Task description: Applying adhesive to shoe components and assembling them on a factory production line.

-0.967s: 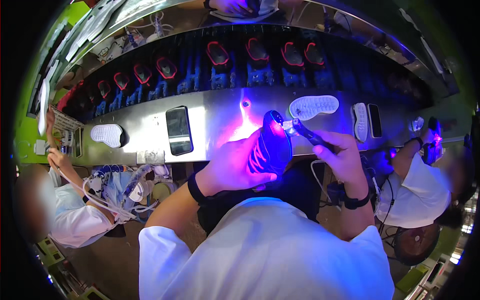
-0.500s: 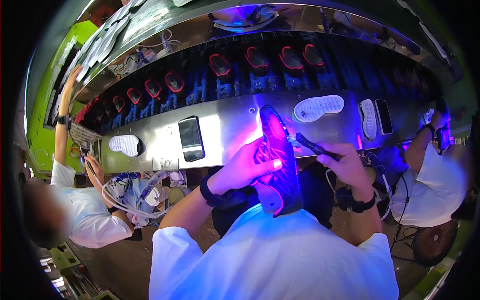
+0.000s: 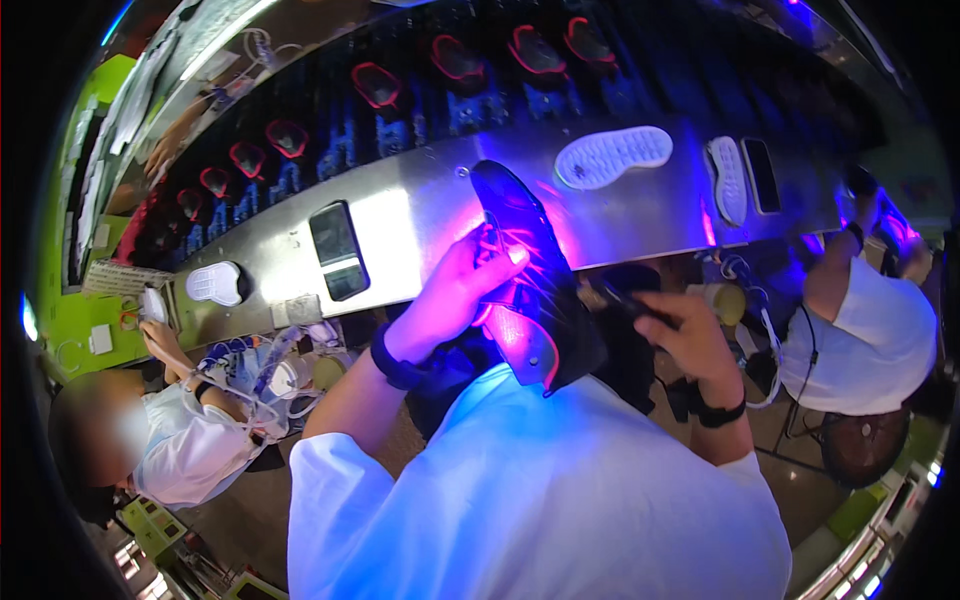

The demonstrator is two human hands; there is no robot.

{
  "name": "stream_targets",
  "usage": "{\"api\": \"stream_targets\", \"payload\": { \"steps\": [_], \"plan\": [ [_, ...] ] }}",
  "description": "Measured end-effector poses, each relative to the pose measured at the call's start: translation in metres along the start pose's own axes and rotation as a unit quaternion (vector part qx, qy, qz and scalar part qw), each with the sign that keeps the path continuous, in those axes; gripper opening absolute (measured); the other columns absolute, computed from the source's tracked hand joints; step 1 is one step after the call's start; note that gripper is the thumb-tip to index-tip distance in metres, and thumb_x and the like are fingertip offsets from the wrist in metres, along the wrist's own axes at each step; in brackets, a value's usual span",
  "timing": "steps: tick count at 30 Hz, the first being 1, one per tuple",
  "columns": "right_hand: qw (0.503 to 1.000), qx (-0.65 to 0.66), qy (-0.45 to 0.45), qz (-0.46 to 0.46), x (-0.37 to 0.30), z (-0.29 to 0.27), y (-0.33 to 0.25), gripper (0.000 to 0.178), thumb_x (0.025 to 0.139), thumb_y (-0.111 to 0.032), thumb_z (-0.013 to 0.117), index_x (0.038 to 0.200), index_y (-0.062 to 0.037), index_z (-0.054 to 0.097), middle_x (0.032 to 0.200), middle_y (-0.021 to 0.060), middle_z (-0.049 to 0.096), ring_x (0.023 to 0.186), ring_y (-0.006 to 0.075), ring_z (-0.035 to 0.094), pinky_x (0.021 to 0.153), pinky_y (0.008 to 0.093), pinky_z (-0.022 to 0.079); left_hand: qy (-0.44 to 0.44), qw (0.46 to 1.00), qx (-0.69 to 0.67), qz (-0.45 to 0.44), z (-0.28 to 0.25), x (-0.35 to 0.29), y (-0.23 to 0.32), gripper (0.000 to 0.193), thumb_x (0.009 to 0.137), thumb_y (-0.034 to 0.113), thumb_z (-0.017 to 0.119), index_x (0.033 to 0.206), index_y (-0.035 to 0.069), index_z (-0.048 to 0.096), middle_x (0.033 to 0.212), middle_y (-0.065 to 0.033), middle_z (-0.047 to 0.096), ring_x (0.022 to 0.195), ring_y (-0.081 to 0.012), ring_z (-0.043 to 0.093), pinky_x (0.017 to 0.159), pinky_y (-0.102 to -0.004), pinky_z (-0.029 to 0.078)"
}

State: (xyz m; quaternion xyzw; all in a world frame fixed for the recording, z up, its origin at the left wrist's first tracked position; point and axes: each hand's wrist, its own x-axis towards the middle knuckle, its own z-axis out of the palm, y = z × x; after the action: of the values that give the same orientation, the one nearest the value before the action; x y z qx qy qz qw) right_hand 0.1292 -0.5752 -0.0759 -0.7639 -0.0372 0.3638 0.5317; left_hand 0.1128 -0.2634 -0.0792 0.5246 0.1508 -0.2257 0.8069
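A dark shoe upper point(image 3: 548, 290), lit purple and pink, points its toe toward the bench and its heel toward my body. Its laced front is gripped by my left hand point(image 3: 445, 295), with the thumb lying across the laces. My right hand point(image 3: 690, 335) is closed around the black handle of a small brush point(image 3: 622, 300). The brush's tip is beside the shoe's right side; against the dark background I cannot tell whether it touches. A white shoe sole point(image 3: 613, 157) rests on the metal bench beyond the toe.
On the metal bench point(image 3: 400, 225) lie a phone point(image 3: 340, 250), another white sole point(image 3: 213, 283), and at right a sole point(image 3: 727, 180) beside a second phone point(image 3: 761, 175). Behind runs a dark row of red-edged shoe uppers point(image 3: 457, 58). Co-workers sit at left point(image 3: 200, 450) and right point(image 3: 855, 340).
The brush has left the toe's edge and come down along the shoe's right side. The shoe has turned slightly in my left hand. The left co-worker's raised arm has come down.
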Motion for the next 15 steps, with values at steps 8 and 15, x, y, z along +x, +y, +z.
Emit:
{"api": "stream_targets", "payload": {
  "steps": [8,15],
  "plan": [
    [0.994,-0.002,-0.079,-0.078,0.001,-0.014,-0.01,0.033,0.086,-0.009,0.078,0.117,0.0009,0.072,0.082,0.0019,0.07,0.076,0.0068,0.057,0.068,0.0261,0.048,0.045,0.997,-0.056,-0.006,-0.021,-0.02,-0.005,0.038,0.1,0.028,0.065,0.125,0.002,0.055,0.099,-0.005,0.069,0.082,-0.01,0.068,0.073,-0.0251,0.055],
    [0.981,-0.111,-0.066,-0.143,-0.014,0.003,-0.027,0.031,0.085,-0.006,0.077,0.115,-0.0003,0.073,0.076,0.0026,0.066,0.066,0.0093,0.057,0.062,0.0258,0.044,0.073,0.996,-0.045,0.025,-0.03,-0.046,-0.006,0.045,0.101,0.038,0.06,0.124,0.0,0.058,0.098,-0.0077,0.07,0.076,-0.0134,0.07,0.06,-0.0243,0.055]
  ]
}}
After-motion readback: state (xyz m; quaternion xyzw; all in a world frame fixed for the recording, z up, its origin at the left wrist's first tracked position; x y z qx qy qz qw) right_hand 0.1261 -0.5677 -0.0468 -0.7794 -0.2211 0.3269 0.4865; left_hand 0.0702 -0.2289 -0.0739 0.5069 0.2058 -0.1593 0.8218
